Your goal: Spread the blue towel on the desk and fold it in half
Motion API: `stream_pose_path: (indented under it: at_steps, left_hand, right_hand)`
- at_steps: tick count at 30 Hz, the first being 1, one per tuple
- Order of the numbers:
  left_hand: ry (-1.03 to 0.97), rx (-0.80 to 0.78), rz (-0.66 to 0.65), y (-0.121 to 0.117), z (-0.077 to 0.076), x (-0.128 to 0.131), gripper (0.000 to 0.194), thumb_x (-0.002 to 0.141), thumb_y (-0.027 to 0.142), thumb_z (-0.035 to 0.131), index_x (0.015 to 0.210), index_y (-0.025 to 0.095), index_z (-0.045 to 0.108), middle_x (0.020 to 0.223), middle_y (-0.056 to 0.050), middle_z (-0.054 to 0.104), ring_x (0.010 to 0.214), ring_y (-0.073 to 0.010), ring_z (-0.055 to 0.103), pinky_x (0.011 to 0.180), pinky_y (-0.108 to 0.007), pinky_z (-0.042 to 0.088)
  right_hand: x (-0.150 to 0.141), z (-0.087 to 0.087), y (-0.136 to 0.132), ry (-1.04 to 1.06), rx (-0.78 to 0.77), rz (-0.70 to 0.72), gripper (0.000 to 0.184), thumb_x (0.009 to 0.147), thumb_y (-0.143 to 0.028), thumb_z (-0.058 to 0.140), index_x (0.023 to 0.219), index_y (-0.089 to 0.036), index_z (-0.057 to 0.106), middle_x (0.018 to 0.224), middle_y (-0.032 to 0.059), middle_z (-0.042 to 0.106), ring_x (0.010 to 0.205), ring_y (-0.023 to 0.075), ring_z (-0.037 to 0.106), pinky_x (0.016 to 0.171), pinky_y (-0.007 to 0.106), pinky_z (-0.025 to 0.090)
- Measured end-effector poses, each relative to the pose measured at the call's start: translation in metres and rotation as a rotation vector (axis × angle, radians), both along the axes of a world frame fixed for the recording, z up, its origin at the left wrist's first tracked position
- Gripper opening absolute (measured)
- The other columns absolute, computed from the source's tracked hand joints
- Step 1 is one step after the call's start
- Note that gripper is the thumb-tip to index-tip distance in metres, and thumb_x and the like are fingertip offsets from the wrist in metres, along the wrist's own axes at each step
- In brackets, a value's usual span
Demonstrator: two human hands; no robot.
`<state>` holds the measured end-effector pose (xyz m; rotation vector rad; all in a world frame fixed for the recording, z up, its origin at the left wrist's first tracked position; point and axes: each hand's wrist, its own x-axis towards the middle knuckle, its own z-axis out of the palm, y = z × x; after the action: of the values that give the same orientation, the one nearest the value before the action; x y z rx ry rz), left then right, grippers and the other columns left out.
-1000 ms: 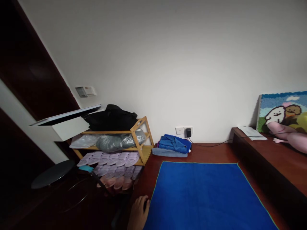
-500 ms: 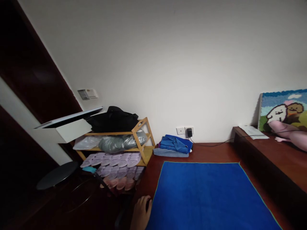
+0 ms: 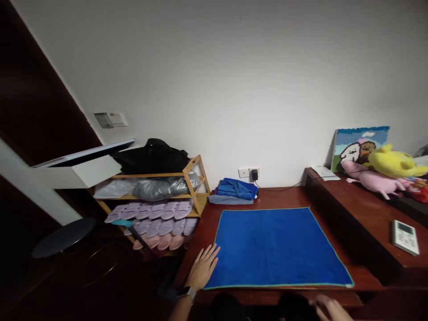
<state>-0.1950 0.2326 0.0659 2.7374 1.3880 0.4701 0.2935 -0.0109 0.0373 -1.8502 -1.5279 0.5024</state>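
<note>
A blue cloth (image 3: 274, 245) with a green edge lies spread flat on the reddish-brown desk. Across its left edge rests my left hand (image 3: 203, 266), palm down with the fingers stretched out; a watch is on that wrist. My right hand (image 3: 329, 307) is at the bottom of the view, below the cloth's near edge and apart from it. Motion blurs its fingers, so what they do is unclear. Behind the cloth, folded blue cloths (image 3: 236, 191) are stacked against the wall.
Left of the desk stands a wooden shoe rack (image 3: 197, 203) with slippers and a black bag (image 3: 152, 156). A black stool (image 3: 63, 237) is at far left. The raised ledge at right holds plush toys (image 3: 376, 180) and a white remote (image 3: 405, 237). A black plug (image 3: 254, 174) is in the wall.
The view has shifted right and down, bringing the cloth's near edge, the remote and my right hand into sight. My left hand has straightened its fingers onto the cloth's edge.
</note>
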Motion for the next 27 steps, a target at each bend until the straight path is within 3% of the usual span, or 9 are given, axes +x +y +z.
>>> stream_pose_path:
  at_steps: [2, 4, 7, 10, 12, 15, 18, 21, 27]
  left_hand:
    - [0.015, 0.012, 0.003, -0.001, -0.001, -0.006, 0.047, 0.105, 0.042, 0.040, 0.152, 0.041, 0.042, 0.154, -0.001, 0.053, 0.142, -0.0203, 0.048, 0.118, -0.046, 0.035]
    - [0.033, 0.006, 0.016, -0.003, -0.001, -0.013, 0.047, 0.105, 0.043, 0.040, 0.152, 0.040, 0.043, 0.154, -0.002, 0.052, 0.142, -0.0211, 0.047, 0.118, -0.047, 0.034]
    - [0.067, -0.033, 0.058, -0.008, -0.001, -0.027, 0.048, 0.105, 0.045, 0.038, 0.152, 0.039, 0.042, 0.156, -0.003, 0.050, 0.145, -0.0234, 0.045, 0.118, -0.051, 0.032]
    - [0.089, -0.053, 0.113, -0.011, -0.004, -0.043, 0.049, 0.105, 0.046, 0.035, 0.153, 0.040, 0.042, 0.156, -0.002, 0.049, 0.146, -0.0251, 0.043, 0.118, -0.053, 0.032]
    - [0.088, -0.049, 0.119, -0.010, -0.005, -0.050, 0.048, 0.104, 0.046, 0.036, 0.152, 0.041, 0.044, 0.155, -0.002, 0.052, 0.145, -0.0249, 0.044, 0.118, -0.052, 0.032]
    - [0.047, -0.032, 0.107, 0.000, -0.007, -0.051, 0.048, 0.103, 0.048, 0.039, 0.148, 0.037, 0.051, 0.150, -0.003, 0.058, 0.142, -0.0245, 0.048, 0.118, -0.050, 0.035]
    - [-0.031, 0.021, 0.134, 0.020, -0.006, -0.033, 0.047, 0.104, 0.046, 0.039, 0.144, 0.031, 0.057, 0.148, -0.005, 0.059, 0.139, -0.0237, 0.051, 0.117, -0.047, 0.039]
    - [-0.058, 0.047, 0.171, 0.053, -0.003, 0.002, 0.045, 0.104, 0.041, 0.038, 0.142, 0.028, 0.059, 0.150, -0.004, 0.058, 0.139, -0.0225, 0.051, 0.118, -0.045, 0.039]
    - [0.019, 0.009, 0.245, 0.136, -0.006, 0.071, 0.046, 0.104, 0.040, 0.038, 0.144, 0.026, 0.056, 0.157, -0.005, 0.050, 0.147, -0.0235, 0.041, 0.122, -0.045, 0.031]
  right_hand:
    - [0.012, 0.014, 0.011, -0.029, 0.040, 0.042, 0.037, 0.086, -0.049, 0.048, 0.099, -0.036, 0.080, 0.110, 0.0041, 0.078, 0.108, 0.0323, 0.072, 0.097, 0.043, 0.057]
    - [0.025, 0.021, 0.029, -0.136, 0.090, 0.004, 0.048, 0.089, -0.051, 0.043, 0.116, -0.030, 0.077, 0.127, 0.0073, 0.072, 0.125, 0.0300, 0.063, 0.111, 0.043, 0.046]
    - [0.039, 0.013, 0.053, -0.322, 0.074, -0.098, 0.057, 0.087, -0.055, 0.043, 0.129, -0.030, 0.070, 0.142, 0.0055, 0.062, 0.139, 0.0317, 0.051, 0.116, 0.048, 0.039]
    - [0.044, -0.005, 0.061, -0.386, 0.024, -0.097, 0.060, 0.088, -0.056, 0.041, 0.135, -0.031, 0.066, 0.147, 0.0038, 0.058, 0.143, 0.0319, 0.044, 0.116, 0.051, 0.037]
    - [0.046, -0.012, 0.061, -0.385, 0.022, -0.081, 0.059, 0.088, -0.057, 0.041, 0.135, -0.032, 0.066, 0.146, 0.0038, 0.059, 0.142, 0.0315, 0.046, 0.117, 0.050, 0.037]
    - [0.054, -0.009, 0.067, -0.372, 0.026, -0.075, 0.056, 0.091, -0.058, 0.040, 0.132, -0.033, 0.068, 0.142, 0.0040, 0.063, 0.134, 0.0299, 0.056, 0.114, 0.046, 0.043]
    - [0.069, 0.003, 0.097, -0.381, 0.025, -0.048, 0.060, 0.096, -0.056, 0.032, 0.136, -0.027, 0.065, 0.145, 0.0074, 0.061, 0.133, 0.0273, 0.057, 0.114, 0.043, 0.043]
    - [0.084, 0.011, 0.153, -0.427, 0.026, -0.001, 0.064, 0.098, -0.055, 0.027, 0.140, -0.021, 0.061, 0.149, 0.0099, 0.056, 0.136, 0.0255, 0.053, 0.119, 0.043, 0.038]
    - [0.100, 0.001, 0.270, -0.573, -0.079, 0.016, 0.062, 0.100, -0.051, 0.027, 0.151, -0.024, 0.048, 0.161, 0.0059, 0.041, 0.151, 0.0272, 0.031, 0.124, 0.048, 0.026]
